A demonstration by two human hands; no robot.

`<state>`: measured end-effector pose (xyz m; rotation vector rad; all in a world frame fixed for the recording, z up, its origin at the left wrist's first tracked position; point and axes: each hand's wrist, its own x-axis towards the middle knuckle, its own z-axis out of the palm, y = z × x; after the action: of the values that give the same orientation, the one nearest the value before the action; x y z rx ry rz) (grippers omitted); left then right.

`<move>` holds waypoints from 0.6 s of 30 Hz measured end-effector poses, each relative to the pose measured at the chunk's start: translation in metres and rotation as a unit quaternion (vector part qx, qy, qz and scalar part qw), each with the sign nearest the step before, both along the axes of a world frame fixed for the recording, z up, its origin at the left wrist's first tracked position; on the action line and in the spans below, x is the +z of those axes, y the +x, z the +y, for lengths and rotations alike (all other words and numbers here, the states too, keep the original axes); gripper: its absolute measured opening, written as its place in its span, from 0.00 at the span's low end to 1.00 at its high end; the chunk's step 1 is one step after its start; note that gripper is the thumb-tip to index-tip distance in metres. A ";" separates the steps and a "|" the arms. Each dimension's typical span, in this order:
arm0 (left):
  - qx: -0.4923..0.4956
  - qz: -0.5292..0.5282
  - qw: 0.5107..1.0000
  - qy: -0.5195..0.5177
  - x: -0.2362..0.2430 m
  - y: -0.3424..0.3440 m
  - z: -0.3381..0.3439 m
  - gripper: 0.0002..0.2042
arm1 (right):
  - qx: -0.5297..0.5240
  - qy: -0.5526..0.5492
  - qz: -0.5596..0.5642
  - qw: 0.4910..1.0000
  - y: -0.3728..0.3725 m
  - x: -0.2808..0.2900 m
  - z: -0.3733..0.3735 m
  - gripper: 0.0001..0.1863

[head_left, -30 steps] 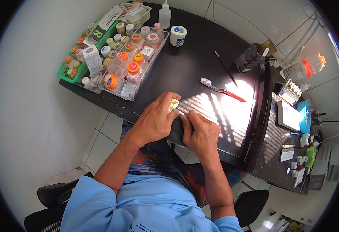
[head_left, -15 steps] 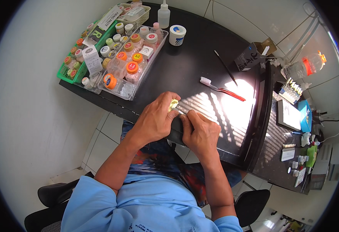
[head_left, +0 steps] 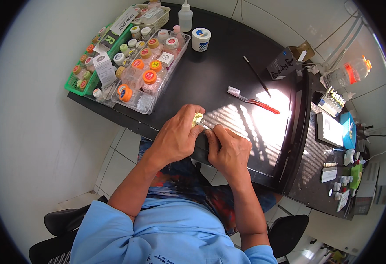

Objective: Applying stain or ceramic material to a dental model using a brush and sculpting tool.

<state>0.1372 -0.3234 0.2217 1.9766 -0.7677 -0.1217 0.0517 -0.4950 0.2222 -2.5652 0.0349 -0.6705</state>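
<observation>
At the near edge of the black desk my two hands meet. My left hand point(head_left: 174, 137) is closed round a small, pale yellow, irregular lump point(head_left: 197, 119) that looks like a piece of dental plaster cast; the fingers cover much of it. In a pinch, my right hand point(head_left: 230, 155) grips a thin silvery tool point(head_left: 204, 126), whose tip reaches to the lump beside my left thumb. The tool's exact kind is too small to make out. Beyond my right hand lie a red-handled toothbrush point(head_left: 258, 104) and a slim dark brush or stick point(head_left: 256, 75).
Clear bins point(head_left: 148, 105) and a green basket point(head_left: 76, 87) full of small capped jars stand at the left. Farther back are a dropper bottle point(head_left: 185, 18) and a white tub point(head_left: 201, 40). A dark box point(head_left: 282, 65) sits at the right, before a side counter point(head_left: 306, 176) holding trays.
Both hands hold nearly the same place and grip. The tool's tip by my left thumb has shifted very slightly; the view has also moved a little.
</observation>
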 end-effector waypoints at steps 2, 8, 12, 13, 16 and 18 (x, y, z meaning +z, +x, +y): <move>0.001 0.006 1.000 0.003 0.000 0.000 0.000 0.16 | 0.000 -0.002 0.007 1.000 0.000 0.001 0.000 0.14; 0.000 0.001 1.000 0.009 -0.001 -0.001 0.001 0.15 | -0.010 0.001 0.014 1.000 0.000 -0.001 0.001 0.15; 0.007 -0.014 1.000 -0.007 -0.001 0.001 0.001 0.15 | -0.008 0.022 0.019 1.000 -0.001 0.002 0.003 0.15; 0.009 -0.019 1.000 -0.009 -0.002 0.001 0.001 0.15 | -0.010 0.023 0.025 0.999 -0.001 0.003 0.003 0.15; 0.006 -0.027 1.000 -0.010 -0.006 0.003 -0.001 0.14 | -0.021 0.027 0.035 0.999 0.000 0.004 0.003 0.15; 0.005 -0.022 1.000 -0.004 -0.005 0.003 -0.002 0.15 | -0.030 0.031 0.038 0.998 -0.001 0.003 0.003 0.15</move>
<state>0.1401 -0.3256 0.2166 1.9802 -0.7861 -0.0685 0.0505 -0.4924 0.2256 -2.5384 0.1560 -0.5834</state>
